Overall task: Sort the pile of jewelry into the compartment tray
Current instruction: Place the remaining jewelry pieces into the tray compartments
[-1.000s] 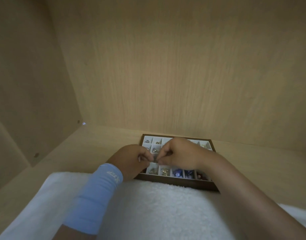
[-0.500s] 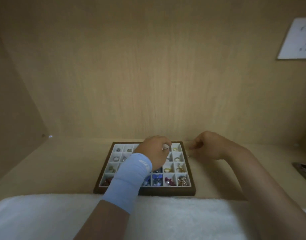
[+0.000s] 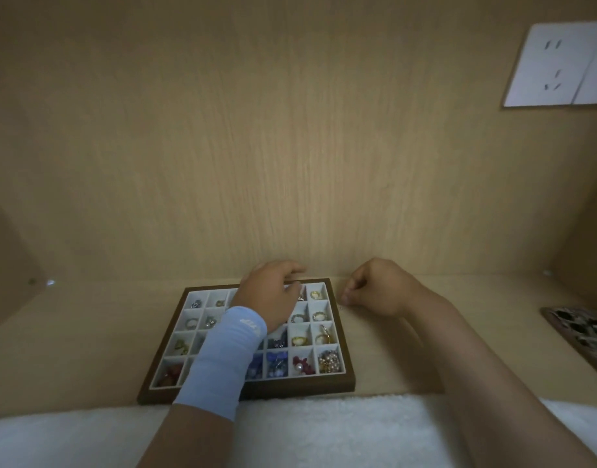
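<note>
We saw the hands part since a second ago, left hand (image 3: pixel 270 293) curled over the far row of the compartment tray (image 3: pixel 307 388) — grip we can't tell, jewelry (image 3: pixel 329 361) sitting in its cells, right hand (image 3: pixel 378 292) curled on the shelf (image 3: pixel 385 359) just beside the tray — holding anything, unclear.

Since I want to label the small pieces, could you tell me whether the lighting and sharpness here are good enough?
Head view: dim and even, no glare on the tray; rings and beads in its uncovered compartments read clearly, but the left hand is slightly soft at its fingertips, so anything held there is unclear; the wide lens skews the socket plate.
</note>
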`<action>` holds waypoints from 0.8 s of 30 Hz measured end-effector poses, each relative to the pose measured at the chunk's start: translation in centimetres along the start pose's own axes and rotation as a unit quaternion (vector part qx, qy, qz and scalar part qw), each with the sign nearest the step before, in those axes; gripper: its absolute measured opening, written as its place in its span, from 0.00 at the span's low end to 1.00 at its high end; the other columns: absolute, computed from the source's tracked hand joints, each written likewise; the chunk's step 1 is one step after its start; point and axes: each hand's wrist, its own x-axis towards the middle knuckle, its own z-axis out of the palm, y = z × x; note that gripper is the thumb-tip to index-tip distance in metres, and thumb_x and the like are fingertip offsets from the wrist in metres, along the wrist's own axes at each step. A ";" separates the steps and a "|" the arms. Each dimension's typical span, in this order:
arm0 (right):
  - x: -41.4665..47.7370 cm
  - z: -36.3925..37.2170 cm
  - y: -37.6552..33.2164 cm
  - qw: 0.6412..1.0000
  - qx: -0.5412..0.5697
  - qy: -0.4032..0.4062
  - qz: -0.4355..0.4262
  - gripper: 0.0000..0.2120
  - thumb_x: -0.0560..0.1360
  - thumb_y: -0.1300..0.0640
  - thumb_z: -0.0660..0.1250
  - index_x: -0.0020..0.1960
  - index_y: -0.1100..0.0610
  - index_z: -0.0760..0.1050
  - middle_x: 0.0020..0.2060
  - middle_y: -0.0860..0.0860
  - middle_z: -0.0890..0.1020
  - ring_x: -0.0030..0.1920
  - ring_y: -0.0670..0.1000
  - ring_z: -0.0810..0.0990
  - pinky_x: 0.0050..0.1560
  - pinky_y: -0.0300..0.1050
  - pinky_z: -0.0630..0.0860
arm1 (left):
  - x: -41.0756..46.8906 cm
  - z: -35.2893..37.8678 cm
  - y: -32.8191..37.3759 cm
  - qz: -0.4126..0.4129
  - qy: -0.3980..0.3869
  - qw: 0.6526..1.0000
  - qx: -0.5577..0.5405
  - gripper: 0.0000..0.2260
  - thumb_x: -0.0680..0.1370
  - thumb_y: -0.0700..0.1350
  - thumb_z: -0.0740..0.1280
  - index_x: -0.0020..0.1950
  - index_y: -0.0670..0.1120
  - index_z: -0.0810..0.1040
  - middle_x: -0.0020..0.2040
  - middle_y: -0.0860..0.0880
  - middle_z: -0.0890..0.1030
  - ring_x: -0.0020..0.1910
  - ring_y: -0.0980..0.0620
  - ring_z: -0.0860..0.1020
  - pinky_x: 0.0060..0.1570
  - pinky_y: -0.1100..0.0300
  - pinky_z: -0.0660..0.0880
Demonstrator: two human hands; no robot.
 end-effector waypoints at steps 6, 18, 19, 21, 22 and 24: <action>-0.1 -0.8 -2.4 0.991 0.065 0.101 -0.055 0.05 0.73 0.52 0.73 0.38 0.48 0.84 0.36 0.41 0.85 0.41 0.40 0.82 0.50 0.47 0.81 | 0.2 -0.5 -0.4 -0.002 0.016 0.996 -0.093 0.10 0.79 0.46 0.66 0.58 0.55 0.80 0.55 0.59 0.81 0.54 0.61 0.77 0.61 0.60 0.74; 3.0 3.0 -8.6 0.985 -0.081 -0.029 -0.153 0.05 0.76 0.51 0.69 0.44 0.48 0.84 0.39 0.42 0.84 0.42 0.42 0.81 0.51 0.49 0.81 | -0.1 -2.6 -4.3 -0.079 -0.013 0.997 0.015 0.14 0.79 0.42 0.61 0.61 0.54 0.80 0.62 0.52 0.79 0.61 0.51 0.76 0.64 0.53 0.72; 3.1 3.3 -9.0 0.983 -0.089 -0.035 -0.159 0.05 0.76 0.51 0.70 0.44 0.48 0.84 0.39 0.42 0.84 0.42 0.43 0.81 0.51 0.49 0.80 | -0.3 -3.0 -4.6 -0.088 -0.008 0.996 0.013 0.14 0.80 0.42 0.62 0.61 0.54 0.80 0.62 0.53 0.80 0.60 0.51 0.76 0.63 0.56 0.72; 3.3 3.8 -9.4 0.978 -0.117 -0.038 -0.168 0.05 0.76 0.52 0.70 0.44 0.49 0.84 0.40 0.43 0.84 0.42 0.44 0.81 0.50 0.49 0.81 | -0.6 -3.5 -5.0 -0.101 -0.004 0.995 0.012 0.13 0.80 0.42 0.62 0.61 0.53 0.81 0.62 0.53 0.79 0.60 0.52 0.77 0.58 0.62 0.70; 3.4 4.0 -9.5 0.976 -0.128 -0.036 -0.171 0.04 0.76 0.52 0.71 0.45 0.49 0.84 0.40 0.44 0.85 0.43 0.44 0.81 0.50 0.49 0.81 | -0.6 -3.5 -5.1 -0.103 -0.002 0.995 0.010 0.13 0.80 0.42 0.62 0.61 0.53 0.81 0.62 0.53 0.80 0.60 0.52 0.77 0.58 0.62 0.70; 3.4 4.1 -9.4 0.978 -0.122 -0.026 -0.167 0.03 0.75 0.52 0.71 0.45 0.49 0.85 0.41 0.43 0.85 0.43 0.44 0.81 0.51 0.48 0.80 | -0.6 -3.4 -5.1 -0.100 0.000 0.995 0.002 0.12 0.80 0.43 0.62 0.59 0.54 0.81 0.61 0.52 0.80 0.59 0.51 0.77 0.60 0.58 0.72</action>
